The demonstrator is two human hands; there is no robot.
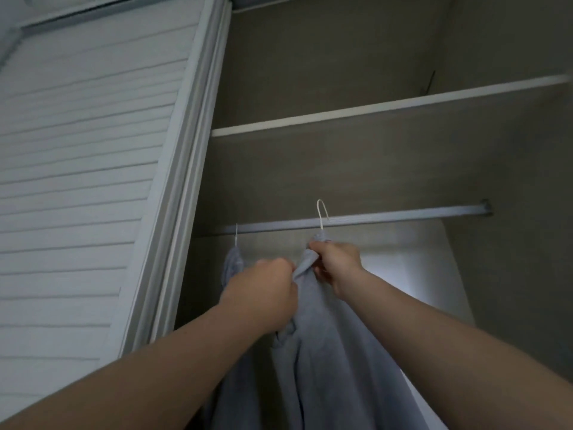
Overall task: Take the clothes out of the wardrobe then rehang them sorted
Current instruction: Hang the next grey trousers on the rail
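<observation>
On the right hand [336, 263] the fingers are curled tight round the bunched neck of a soft grey cloth garment [325, 352], just under its thin white wire hanger [322, 214]. The left hand [266, 287] is clenched on a fold beside it. The cloth is judged light and limp (the hanger's neck is the surer hold). Long plain folds are seen hanging below the grey metal rail [403, 216]. Whether the hook is seated cannot be told.

The rail [387, 219] runs bare to the right of the white hanger hook [322, 212]; a shelf [372, 108] caps it above, and a louvred door [93, 181] closes off the left.
</observation>
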